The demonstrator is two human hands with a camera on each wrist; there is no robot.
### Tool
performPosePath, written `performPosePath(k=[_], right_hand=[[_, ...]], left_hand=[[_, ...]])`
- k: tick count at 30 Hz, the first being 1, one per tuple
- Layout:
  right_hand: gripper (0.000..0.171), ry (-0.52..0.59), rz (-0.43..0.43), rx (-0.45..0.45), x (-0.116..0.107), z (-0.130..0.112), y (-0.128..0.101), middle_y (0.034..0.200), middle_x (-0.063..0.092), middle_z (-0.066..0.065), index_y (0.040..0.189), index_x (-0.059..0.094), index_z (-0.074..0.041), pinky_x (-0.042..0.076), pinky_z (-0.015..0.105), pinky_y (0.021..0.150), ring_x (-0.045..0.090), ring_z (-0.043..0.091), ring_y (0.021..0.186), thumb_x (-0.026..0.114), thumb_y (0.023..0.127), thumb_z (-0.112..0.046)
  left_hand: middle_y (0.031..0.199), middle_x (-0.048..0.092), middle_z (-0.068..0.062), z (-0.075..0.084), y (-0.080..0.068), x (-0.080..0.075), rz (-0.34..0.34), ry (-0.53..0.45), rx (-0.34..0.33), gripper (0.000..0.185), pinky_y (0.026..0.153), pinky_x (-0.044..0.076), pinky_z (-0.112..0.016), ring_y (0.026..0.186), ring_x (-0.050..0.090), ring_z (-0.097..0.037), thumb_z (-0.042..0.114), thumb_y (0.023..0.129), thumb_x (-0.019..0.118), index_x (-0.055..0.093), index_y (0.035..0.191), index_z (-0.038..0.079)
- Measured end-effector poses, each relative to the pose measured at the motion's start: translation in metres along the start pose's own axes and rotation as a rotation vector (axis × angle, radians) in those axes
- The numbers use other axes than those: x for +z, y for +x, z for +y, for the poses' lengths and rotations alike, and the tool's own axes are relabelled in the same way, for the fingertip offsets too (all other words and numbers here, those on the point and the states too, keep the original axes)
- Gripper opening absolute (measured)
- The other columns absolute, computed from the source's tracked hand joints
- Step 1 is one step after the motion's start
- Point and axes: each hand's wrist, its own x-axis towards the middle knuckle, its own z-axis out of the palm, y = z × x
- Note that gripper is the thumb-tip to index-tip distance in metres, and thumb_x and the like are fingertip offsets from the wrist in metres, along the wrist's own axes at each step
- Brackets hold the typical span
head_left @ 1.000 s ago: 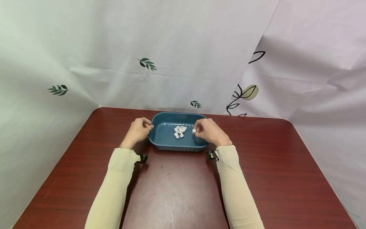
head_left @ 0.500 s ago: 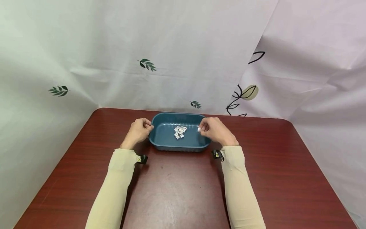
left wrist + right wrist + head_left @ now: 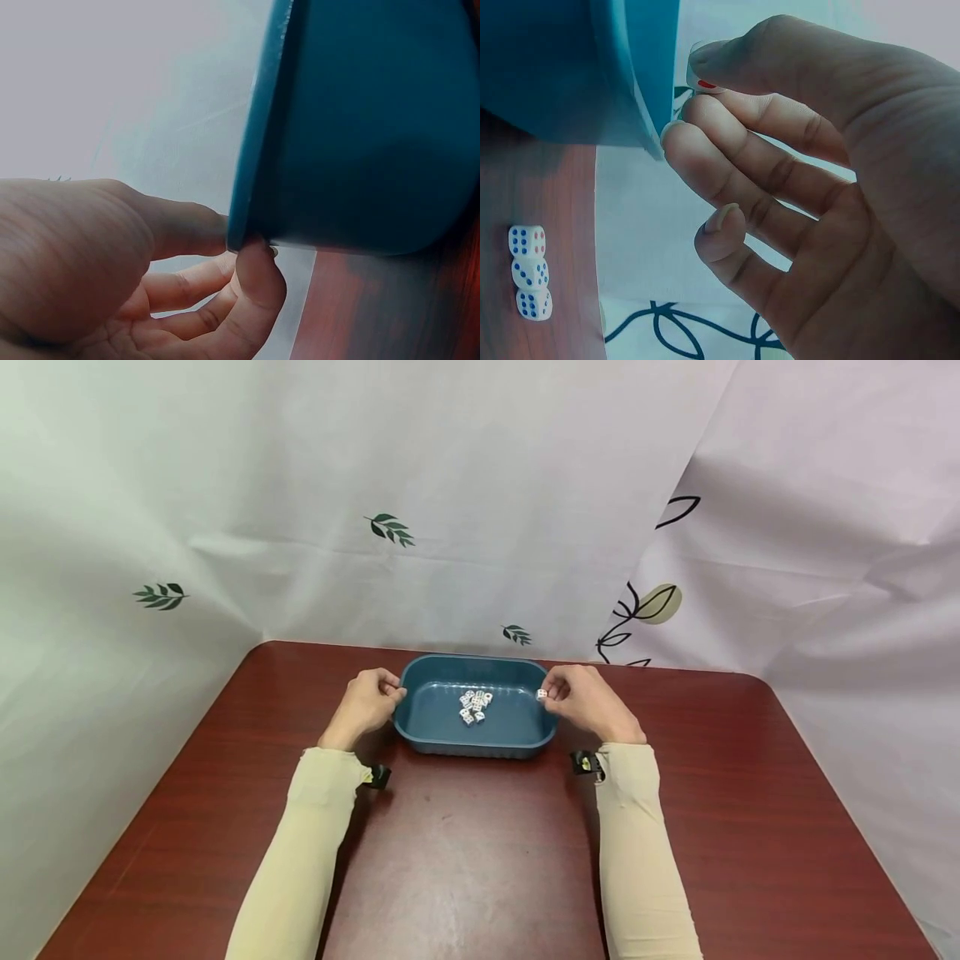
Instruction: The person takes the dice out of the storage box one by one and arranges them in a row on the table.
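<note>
From my head, my left hand [image 3: 363,705] pinches the smooth rim of a rounded blue tray [image 3: 472,744]; a heap of white dice [image 3: 475,703] lies inside. My right hand [image 3: 589,700] pinches one die [image 3: 542,693] at the tray's right end. At my left wrist, thumb and bent finger clasp the thin lip. At my right wrist, three round-cornered cubes [image 3: 530,273] touch in a row on the wood-grained table [image 3: 562,191].

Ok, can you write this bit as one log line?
left hand: pinches blue tray rim; right hand: pinches one die; in tray: dice cluster; on table: three dice in a row
</note>
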Motion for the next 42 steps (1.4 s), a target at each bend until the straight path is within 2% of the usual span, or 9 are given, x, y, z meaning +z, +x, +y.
performPosePath(k=[7, 15, 24, 42], right_hand=[[0.006, 0.015, 0.009, 0.029, -0.005, 0.005, -0.002, 0.084, 0.068, 0.007, 0.093, 0.070, -0.007, 0.055, 0.028, 0.069, 0.063, 0.018, 0.076, 0.074, 0.088, -0.006], [0.007, 0.020, 0.015, 0.067, -0.009, 0.013, -0.006, 0.086, 0.069, 0.007, 0.097, 0.071, -0.006, 0.055, 0.031, 0.072, 0.064, 0.019, 0.079, 0.073, 0.090, -0.008], [0.007, -0.023, 0.060, 0.076, -0.017, 0.025, -0.011, 0.088, 0.070, 0.007, 0.097, 0.072, -0.007, 0.053, 0.033, 0.076, 0.064, 0.020, 0.082, 0.070, 0.091, -0.007], [0.012, -0.060, 0.107, 0.154, -0.022, 0.044, -0.018, 0.090, 0.071, 0.010, 0.100, 0.072, -0.003, 0.052, 0.035, 0.078, 0.065, 0.022, 0.083, 0.065, 0.091, -0.005]], left_hand=[[0.098, 0.063, -0.017, 0.000, 0.001, 0.000, -0.001, -0.004, 0.000, 0.025, 0.071, 0.055, -0.030, 0.075, 0.064, -0.022, 0.016, 0.104, 0.059, 0.060, 0.118, -0.005], [0.099, 0.063, -0.018, 0.000, -0.001, 0.000, -0.002, -0.002, -0.004, 0.026, 0.071, 0.055, -0.030, 0.075, 0.064, -0.022, 0.016, 0.104, 0.059, 0.060, 0.119, -0.005], [0.098, 0.063, -0.017, 0.000, -0.001, 0.000, 0.000, -0.005, 0.005, 0.026, 0.071, 0.055, -0.030, 0.075, 0.064, -0.022, 0.016, 0.104, 0.059, 0.060, 0.118, -0.005], [0.099, 0.064, -0.018, 0.000, 0.000, 0.000, 0.005, 0.008, 0.003, 0.026, 0.071, 0.054, -0.030, 0.075, 0.064, -0.022, 0.016, 0.103, 0.059, 0.061, 0.118, -0.005]])
